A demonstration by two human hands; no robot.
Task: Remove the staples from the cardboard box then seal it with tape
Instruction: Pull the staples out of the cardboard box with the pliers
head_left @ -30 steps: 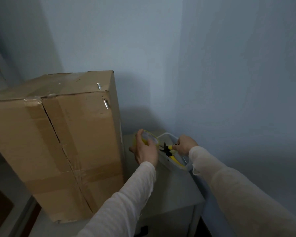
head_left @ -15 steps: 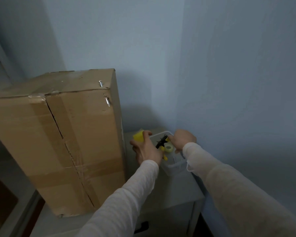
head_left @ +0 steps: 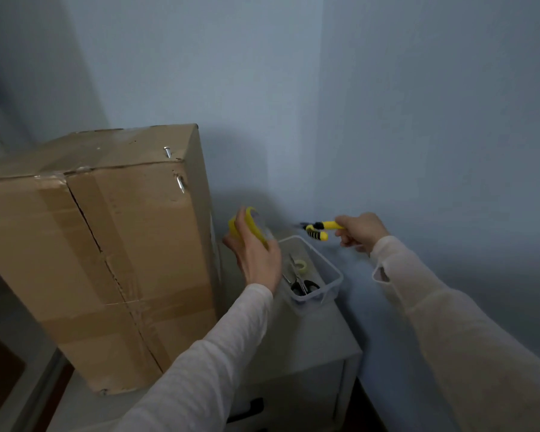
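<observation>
L hand [head_left: 256, 257] fingers curl round yellow tape roll [head_left: 234, 228]; R hand [head_left: 360, 232] fingers grip pliers [head_left: 325, 226] by clear bin [head_left: 329, 291], near cardboard box [head_left: 122, 244].

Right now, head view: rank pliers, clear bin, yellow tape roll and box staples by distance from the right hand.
1. pliers: gripped in the right hand.
2. clear bin: just below, left.
3. yellow tape roll: in the left hand.
4. staples: far left, on the cardboard box corner.
</observation>
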